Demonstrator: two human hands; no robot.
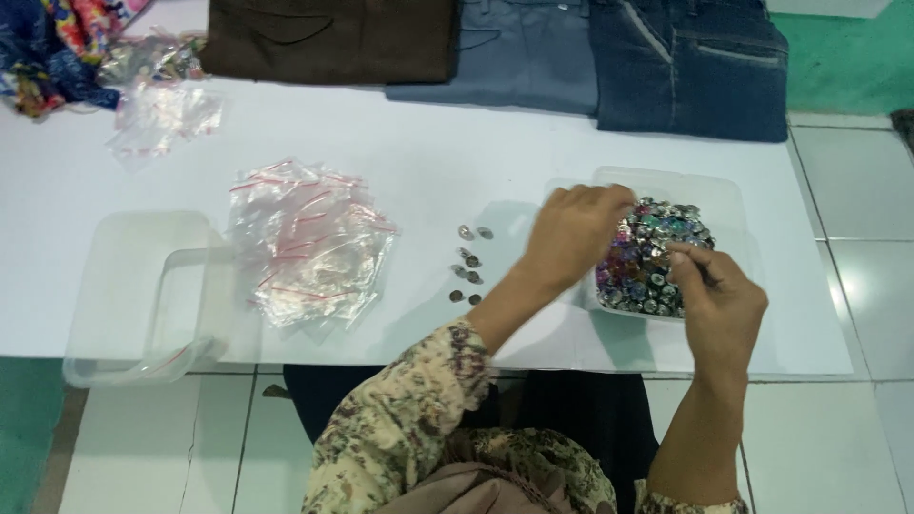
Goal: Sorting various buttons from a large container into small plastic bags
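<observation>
A clear plastic container full of small shiny, multicoloured buttons sits at the right of the white sheet. My left hand reaches into its left side, fingers curled among the buttons. My right hand hovers over the container's near edge, fingertips pinched on a small button. Several loose metal buttons lie in a short column on the sheet, just left of my left hand.
A heap of small clear zip bags lies mid-sheet. An empty clear container stands at the left edge. Folded trousers and patterned cloth line the far side. More bags lie far left. Tiled floor on the right.
</observation>
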